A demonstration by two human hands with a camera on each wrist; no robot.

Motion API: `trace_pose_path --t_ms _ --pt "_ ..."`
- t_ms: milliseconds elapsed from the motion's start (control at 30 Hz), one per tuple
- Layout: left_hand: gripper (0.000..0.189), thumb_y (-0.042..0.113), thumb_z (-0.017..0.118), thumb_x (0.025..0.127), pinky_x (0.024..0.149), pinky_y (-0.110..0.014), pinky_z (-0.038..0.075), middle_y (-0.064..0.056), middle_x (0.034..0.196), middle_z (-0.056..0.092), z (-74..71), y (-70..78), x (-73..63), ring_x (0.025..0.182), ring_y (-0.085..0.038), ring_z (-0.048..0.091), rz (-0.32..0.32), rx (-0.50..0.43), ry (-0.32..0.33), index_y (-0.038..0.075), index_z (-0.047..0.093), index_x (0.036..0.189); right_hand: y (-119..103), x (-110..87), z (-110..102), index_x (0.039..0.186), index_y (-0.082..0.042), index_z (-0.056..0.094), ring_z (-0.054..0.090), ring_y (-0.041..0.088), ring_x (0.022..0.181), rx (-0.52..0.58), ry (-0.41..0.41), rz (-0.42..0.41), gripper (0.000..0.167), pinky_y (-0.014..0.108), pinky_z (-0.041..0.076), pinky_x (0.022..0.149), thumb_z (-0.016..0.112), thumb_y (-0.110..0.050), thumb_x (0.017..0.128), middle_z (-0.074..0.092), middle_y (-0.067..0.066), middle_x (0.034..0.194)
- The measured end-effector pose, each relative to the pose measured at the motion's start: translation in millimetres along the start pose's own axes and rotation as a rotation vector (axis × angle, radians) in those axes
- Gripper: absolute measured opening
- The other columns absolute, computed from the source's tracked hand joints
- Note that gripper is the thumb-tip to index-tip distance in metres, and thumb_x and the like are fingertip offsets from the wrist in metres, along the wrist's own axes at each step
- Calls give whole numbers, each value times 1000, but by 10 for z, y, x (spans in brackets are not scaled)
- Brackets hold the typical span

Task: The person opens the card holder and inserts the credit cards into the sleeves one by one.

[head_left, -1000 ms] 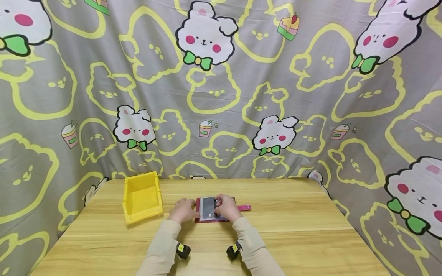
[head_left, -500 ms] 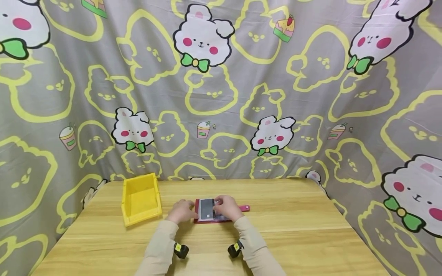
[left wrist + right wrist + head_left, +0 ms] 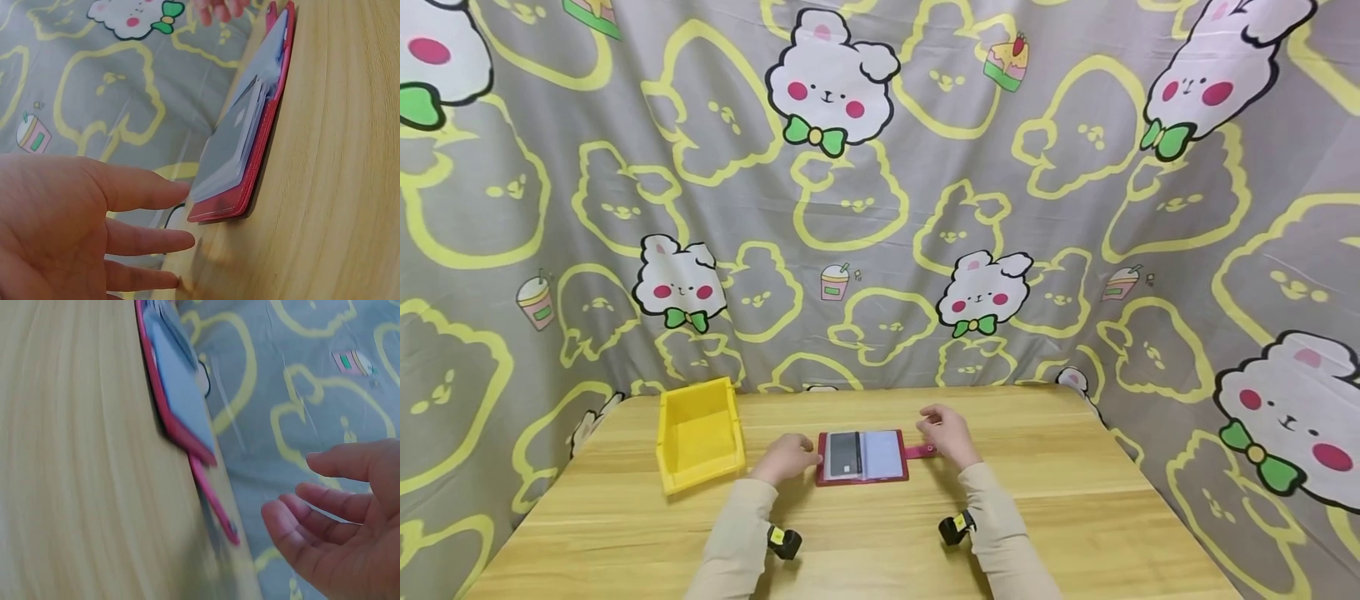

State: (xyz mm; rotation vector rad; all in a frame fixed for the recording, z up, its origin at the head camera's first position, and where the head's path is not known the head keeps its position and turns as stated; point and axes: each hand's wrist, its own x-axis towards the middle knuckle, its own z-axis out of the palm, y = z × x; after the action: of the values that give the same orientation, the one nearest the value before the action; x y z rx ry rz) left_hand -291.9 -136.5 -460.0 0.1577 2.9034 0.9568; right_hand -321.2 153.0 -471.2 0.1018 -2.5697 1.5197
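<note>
A red card holder (image 3: 862,481) lies spread open on the table, with clear sleeves inside. Its left side shows a dark grey card (image 3: 842,454); a pale blue-white sleeve page (image 3: 883,454) fills the right side. From the right edge sticks out a pink snap strap (image 3: 920,452). My left hand (image 3: 787,457) is at the holder's left edge, thumb tip right by the corner, fingers extended in the left wrist view. Near the strap, my right hand (image 3: 948,432) hovers with loosely bent fingers and nothing in them, as the right wrist view (image 3: 337,519) hand shows.
A yellow open bin (image 3: 702,433) stands on the wooden table (image 3: 1045,500) left of the card holder. Behind the table hangs a grey curtain (image 3: 880,250) with cartoon rabbits. Each wrist wears a small black camera (image 3: 786,542).
My right hand has let go of the dark card's edge and moved right, off the holder to beside the strap. The right page now shows. My left hand has barely moved.
</note>
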Motion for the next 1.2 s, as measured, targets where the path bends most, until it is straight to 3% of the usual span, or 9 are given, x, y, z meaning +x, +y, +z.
trace_pose_path --t_ms 100,267,367,500,567,700,833,1000,1200 --pt "40 22 68 87 92 -52 50 -26 112 67 5 0 9 104 -39 63 1 -8 8 -10 65 111 79 2 -96 111 9 63 63 19 72 -61 -8 18 31 29 56 63 67 -5 85 66 17 91" --pt "42 21 64 90 94 -52 50 -28 117 65 21 13 29 107 -40 62 6 -76 27 -11 62 117 176 -34 -165 112 8 64 58 16 70 -119 -79 62 34 25 50 60 69 2 79 65 14 89" --pt "43 17 61 92 84 -47 56 -27 115 65 42 -1 50 95 -34 66 -48 -243 10 -12 58 122 199 -67 -166 108 9 65 58 16 70 -115 -128 75 34 26 52 60 70 8 74 65 14 87" --pt "44 13 56 95 69 -34 58 -22 104 63 88 -53 91 75 -21 63 -141 -559 -47 -14 51 128 215 -102 -153 95 8 69 55 15 68 -137 -150 69 28 24 49 56 69 14 68 66 13 81" --pt "42 13 54 95 69 -32 58 -20 101 63 108 -86 108 74 -18 62 -166 -667 -64 -15 51 128 228 -108 -143 90 6 70 53 14 65 -155 -144 68 25 23 44 55 68 14 67 66 12 78" --pt "37 13 52 96 69 -28 56 -15 96 66 128 -182 154 74 -14 63 -184 -800 -92 -13 54 122 261 -108 -119 88 5 71 51 14 64 -154 -141 71 24 22 42 53 66 16 68 66 12 77" --pt "39 18 52 98 71 -29 55 -14 100 66 118 -208 171 80 -14 63 -192 -832 -106 -11 52 125 285 -95 -106 89 4 72 50 13 62 -135 -143 91 24 22 41 51 66 17 69 66 11 77" --pt "45 18 52 99 76 -36 58 -25 118 62 110 -49 130 90 -21 66 -167 -878 -56 -8 46 135 300 -77 -112 91 6 72 49 13 60 -120 -151 89 25 21 40 50 65 17 69 66 15 78" --pt "46 14 52 99 84 -41 59 -32 125 58 202 285 112 100 -31 67 20 -861 33 -9 44 138 329 -58 -142 94 7 72 53 13 64 -41 -160 75 27 23 45 55 66 13 69 67 12 80"
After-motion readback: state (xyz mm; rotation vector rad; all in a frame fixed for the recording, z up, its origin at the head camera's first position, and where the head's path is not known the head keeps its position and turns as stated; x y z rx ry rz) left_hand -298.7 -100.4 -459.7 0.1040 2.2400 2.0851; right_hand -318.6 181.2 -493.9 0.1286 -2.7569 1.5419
